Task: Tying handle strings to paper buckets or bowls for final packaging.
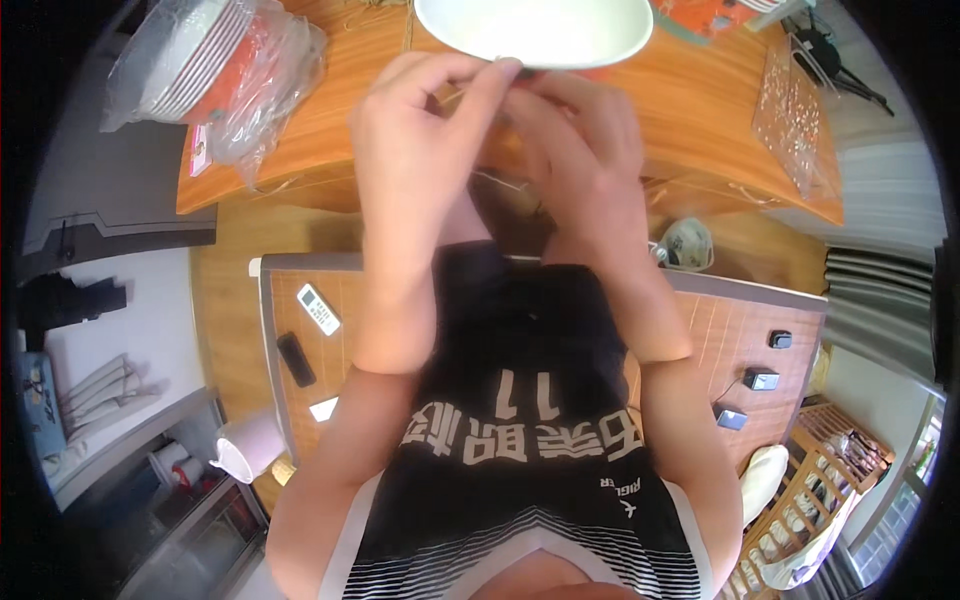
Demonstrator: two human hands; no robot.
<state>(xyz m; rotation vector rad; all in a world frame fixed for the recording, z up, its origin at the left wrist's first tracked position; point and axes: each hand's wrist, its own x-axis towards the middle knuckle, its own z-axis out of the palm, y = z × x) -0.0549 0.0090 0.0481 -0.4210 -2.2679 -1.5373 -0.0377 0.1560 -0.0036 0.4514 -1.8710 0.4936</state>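
head: hands [415,115] [595,135] near white bowl [540,32]

Over the feed I see a wood-grain tabletop [700,125] with a white-lined bowl [535,35] on it; left of that bowl lies a plastic-wrapped bowl stack [208,62], well right of it a clear, white-speckled sheet [788,115].

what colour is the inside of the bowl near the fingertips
White; the bowl shows best in the head view.
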